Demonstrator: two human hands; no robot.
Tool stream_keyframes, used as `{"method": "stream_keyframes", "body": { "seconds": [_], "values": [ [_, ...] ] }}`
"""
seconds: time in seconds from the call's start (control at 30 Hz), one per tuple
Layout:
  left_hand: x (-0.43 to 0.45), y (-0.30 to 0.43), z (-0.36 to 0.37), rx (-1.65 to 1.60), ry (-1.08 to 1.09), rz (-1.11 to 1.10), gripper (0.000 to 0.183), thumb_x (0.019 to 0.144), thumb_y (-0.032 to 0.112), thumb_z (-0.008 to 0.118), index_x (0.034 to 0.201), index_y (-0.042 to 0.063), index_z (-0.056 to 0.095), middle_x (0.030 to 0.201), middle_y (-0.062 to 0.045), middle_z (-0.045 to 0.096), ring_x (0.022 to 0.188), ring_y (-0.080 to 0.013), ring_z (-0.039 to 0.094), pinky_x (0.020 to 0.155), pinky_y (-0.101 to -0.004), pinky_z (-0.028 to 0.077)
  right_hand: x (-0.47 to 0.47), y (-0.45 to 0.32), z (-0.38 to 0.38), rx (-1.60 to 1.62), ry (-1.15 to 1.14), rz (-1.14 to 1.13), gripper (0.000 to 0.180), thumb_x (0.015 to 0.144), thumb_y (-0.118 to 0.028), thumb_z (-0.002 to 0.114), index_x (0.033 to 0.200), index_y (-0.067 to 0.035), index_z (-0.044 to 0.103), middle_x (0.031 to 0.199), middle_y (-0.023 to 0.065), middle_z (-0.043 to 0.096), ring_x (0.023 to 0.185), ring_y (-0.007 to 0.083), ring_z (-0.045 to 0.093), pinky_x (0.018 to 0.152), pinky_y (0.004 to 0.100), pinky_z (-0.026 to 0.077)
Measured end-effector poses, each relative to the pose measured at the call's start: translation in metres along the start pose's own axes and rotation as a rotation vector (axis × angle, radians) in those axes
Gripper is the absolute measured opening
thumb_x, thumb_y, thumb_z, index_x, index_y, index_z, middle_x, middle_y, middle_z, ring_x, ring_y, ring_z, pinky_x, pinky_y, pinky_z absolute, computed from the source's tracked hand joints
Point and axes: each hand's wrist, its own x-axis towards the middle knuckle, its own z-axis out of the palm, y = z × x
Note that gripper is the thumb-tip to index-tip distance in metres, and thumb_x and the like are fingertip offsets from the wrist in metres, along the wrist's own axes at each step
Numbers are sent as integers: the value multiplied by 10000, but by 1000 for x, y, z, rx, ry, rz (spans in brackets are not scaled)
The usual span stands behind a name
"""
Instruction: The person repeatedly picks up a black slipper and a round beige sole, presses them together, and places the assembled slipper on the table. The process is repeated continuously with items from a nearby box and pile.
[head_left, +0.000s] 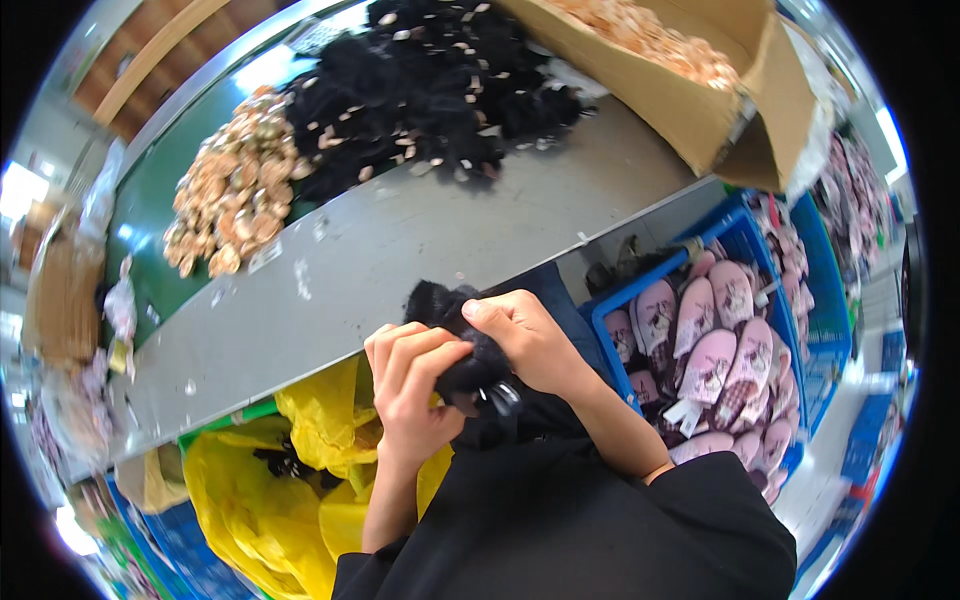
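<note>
Close to my body, just past the table's near edge, both hands grip one black furry piece. My left hand curls its fingers over the piece from the left. On the right, my right hand pinches its top with the thumb. A shiny, dark, curved part shows at the lower end of the piece; what it is I cannot tell. Farther back on the table lies a large heap of black furry pieces with small pale tabs. To its left is a pile of round, copper-coloured, shiny discs.
The grey metal table crosses in front of me beside a green surface. A cardboard box of similar discs stands back right. Blue crates hold pink slippers at right. A yellow plastic bag hangs below left.
</note>
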Motion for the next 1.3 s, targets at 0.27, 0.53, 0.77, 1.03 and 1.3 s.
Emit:
{"method": "stream_keyframes", "body": {
  "seconds": [0.27,0.53,0.77,1.03,1.3],
  "values": [
    [14,-23,47,-779,77,-756,121,955,83,707,999,20,613,863,56,476,741,-56,377,673,-190,336,7,-7,-34,-409,241,-304,343,948,-330,712,1031,-2,653,892,82,578,769,189,564,688,288,455],
    [13,-44,58,-1468,148,-1278,680,843,218,803,1382,-59,496,1234,-131,651,1101,-218,664,976,-339,535,66,17,-49,145,16,47,201,972,-151,704,952,41,647,873,26,556,828,82,506,727,254,429],
    [59,-69,84,-1274,-7,-1431,794,687,212,926,1316,-85,544,1108,-133,690,931,-212,709,792,-306,579,118,16,-86,519,119,262,205,982,-165,693,1019,34,661,913,22,673,892,79,585,795,242,482],
    [114,-36,119,-1088,185,-1384,711,762,183,876,1347,-49,545,1245,-125,663,1134,-232,659,1016,-348,514,113,10,-119,454,128,57,283,1012,-249,660,982,32,666,953,51,631,846,104,557,758,257,461],
    [70,-7,125,-1268,160,-1279,495,1022,190,626,1440,-26,472,1349,-142,621,1221,-257,629,1057,-388,514,63,5,-136,358,166,26,342,1005,-293,666,885,26,641,728,31,559,711,57,488,615,262,425]
  ]
}}
